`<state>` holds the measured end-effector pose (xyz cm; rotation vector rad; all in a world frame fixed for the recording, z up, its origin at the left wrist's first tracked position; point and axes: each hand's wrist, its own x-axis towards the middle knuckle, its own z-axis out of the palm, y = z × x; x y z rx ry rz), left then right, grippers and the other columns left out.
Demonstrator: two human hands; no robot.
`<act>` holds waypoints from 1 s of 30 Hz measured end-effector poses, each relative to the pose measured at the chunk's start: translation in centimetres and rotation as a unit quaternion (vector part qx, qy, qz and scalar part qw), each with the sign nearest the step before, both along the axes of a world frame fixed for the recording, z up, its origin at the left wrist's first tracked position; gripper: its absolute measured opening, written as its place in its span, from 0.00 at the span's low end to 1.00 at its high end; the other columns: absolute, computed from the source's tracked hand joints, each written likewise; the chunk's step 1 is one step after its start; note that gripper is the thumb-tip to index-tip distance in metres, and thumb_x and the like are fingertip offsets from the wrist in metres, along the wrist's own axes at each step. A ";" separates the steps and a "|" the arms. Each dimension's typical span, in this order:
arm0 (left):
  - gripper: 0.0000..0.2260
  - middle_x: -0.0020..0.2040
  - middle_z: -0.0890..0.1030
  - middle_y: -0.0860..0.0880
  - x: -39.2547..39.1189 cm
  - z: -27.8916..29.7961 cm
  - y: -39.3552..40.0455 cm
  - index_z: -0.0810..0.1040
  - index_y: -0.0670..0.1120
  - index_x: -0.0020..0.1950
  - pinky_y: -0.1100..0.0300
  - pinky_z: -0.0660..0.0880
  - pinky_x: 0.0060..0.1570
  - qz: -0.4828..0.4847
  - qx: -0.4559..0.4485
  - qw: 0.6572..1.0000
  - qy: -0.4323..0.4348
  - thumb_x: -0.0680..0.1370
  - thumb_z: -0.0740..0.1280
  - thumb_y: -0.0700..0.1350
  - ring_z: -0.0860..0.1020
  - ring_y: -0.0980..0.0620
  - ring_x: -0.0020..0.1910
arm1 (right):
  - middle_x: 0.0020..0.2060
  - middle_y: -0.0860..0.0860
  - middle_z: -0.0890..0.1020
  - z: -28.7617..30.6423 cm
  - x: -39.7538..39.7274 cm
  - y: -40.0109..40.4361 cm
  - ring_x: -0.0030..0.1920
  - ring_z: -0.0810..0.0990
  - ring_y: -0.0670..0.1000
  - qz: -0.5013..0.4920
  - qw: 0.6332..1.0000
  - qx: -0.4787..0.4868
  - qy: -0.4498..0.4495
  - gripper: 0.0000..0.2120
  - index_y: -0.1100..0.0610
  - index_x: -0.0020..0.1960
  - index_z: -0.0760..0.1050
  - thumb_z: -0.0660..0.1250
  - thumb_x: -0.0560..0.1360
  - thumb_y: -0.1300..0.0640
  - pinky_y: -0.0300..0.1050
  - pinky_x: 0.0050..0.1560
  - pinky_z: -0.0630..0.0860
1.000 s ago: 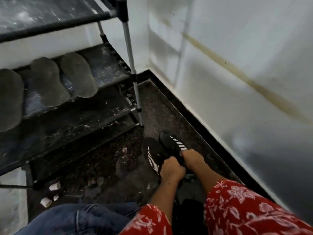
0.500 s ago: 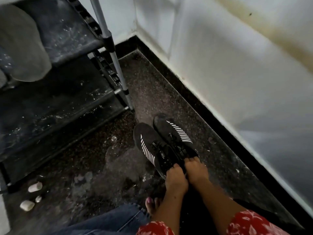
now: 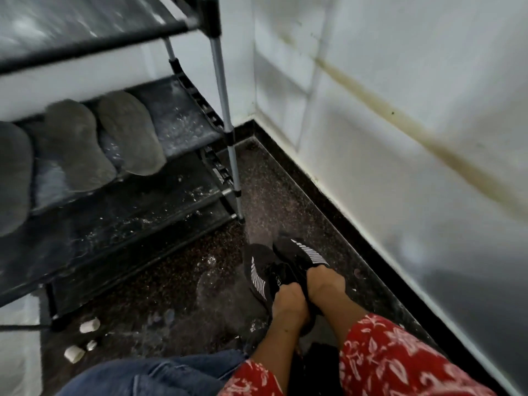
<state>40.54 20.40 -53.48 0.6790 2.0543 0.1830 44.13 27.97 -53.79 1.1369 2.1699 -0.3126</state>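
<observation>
Corner of a room, seen from a low crouch. Black sneakers (image 3: 258,267), a white-striped pair, side by side, low at the dark speckled floor (image 3: 171,281). Just beside the black skirting of the white wall (image 3: 400,167), toes toward the corner post of the shoe rack (image 3: 228,138). Resting on the floor or just lifted off it: cannot tell.

Left hand (image 3: 288,301) on the sneaker nearer the rack, fingers curled down over the collar and into the opening, tips hidden inside. Right hand (image 3: 325,284) on the wall-side sneaker, fingers hooked the same way over the rim. Thumb out of sight. Hands close together, one shoe each.

Rack to the left: grey slippers (image 3: 128,132) soles-up on the middle shelf, dusty dark fabric showing to their right. Lower shelf (image 3: 128,212) dusty too. White scraps (image 3: 89,324) on the floor by the rack's near foot.

Progress, as a judgement — early. Grip on both shoes apparently secured, so the taking-hold part looks done. Left to do, probably: lifting the pair clear, carrying it left across to the rack, setting it on a shelf. Nothing of that yet visible, with the pair well apart from any shelf.
</observation>
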 end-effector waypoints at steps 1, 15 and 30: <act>0.14 0.62 0.75 0.38 -0.5 1.3 0.3 0.73 0.38 0.61 0.49 0.71 0.59 -0.004 0.004 1.000 -0.002 0.79 0.59 0.42 0.73 0.39 0.62 | 0.62 0.53 0.76 1.3 -0.5 0.3 0.62 0.75 0.54 0.024 1.000 0.007 0.000 0.15 0.55 0.62 0.74 0.55 0.78 0.60 0.48 0.59 0.72; 0.17 0.60 0.80 0.47 -7.8 31.9 -3.0 0.80 0.41 0.58 0.60 0.80 0.40 -0.093 0.133 0.981 -0.110 0.70 0.74 0.36 0.78 0.52 0.59 | 0.46 0.54 0.84 34.7 -8.5 0.3 0.47 0.83 0.49 0.167 0.965 -0.070 -0.189 0.07 0.59 0.42 0.81 0.76 0.66 0.59 0.37 0.36 0.80; 0.16 0.37 0.77 0.46 -19.5 57.5 -17.8 0.81 0.39 0.48 0.61 0.79 0.28 0.041 0.264 0.894 0.359 0.63 0.78 0.32 0.79 0.46 0.37 | 0.33 0.55 0.83 58.5 -17.9 -10.4 0.33 0.80 0.52 0.306 0.832 0.098 0.452 0.15 0.60 0.41 0.83 0.81 0.55 0.60 0.41 0.35 0.78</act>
